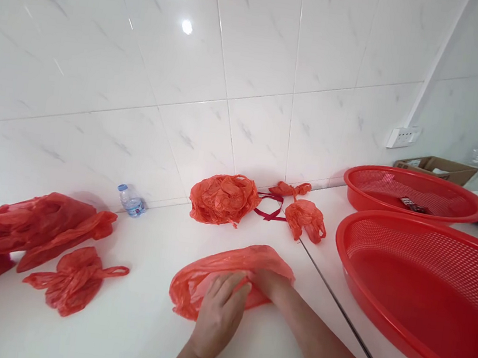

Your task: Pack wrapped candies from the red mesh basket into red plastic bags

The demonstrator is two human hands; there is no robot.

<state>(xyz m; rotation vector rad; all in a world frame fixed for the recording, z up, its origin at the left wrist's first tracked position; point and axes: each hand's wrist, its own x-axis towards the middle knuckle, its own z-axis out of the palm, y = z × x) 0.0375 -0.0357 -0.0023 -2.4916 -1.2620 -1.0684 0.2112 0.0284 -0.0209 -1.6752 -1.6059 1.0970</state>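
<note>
A thin red plastic bag lies on the white table in front of me, its mouth facing me. My left hand is closed, with curled fingers on the near edge of the bag's mouth. My right hand reaches into the bag from the right, and the red film covers its fingers. What else the bag may contain is hidden. Behind it, against the wall, sits a crumpled red plastic bag. To the left is a knotted red bag with a loop sticking out.
Two red plastic baskets stand on the right, the far one holding a small dark packet. A water bottle leans by the wall. Bunched red bags lie far left, small tied bags back right. A cardboard box is behind.
</note>
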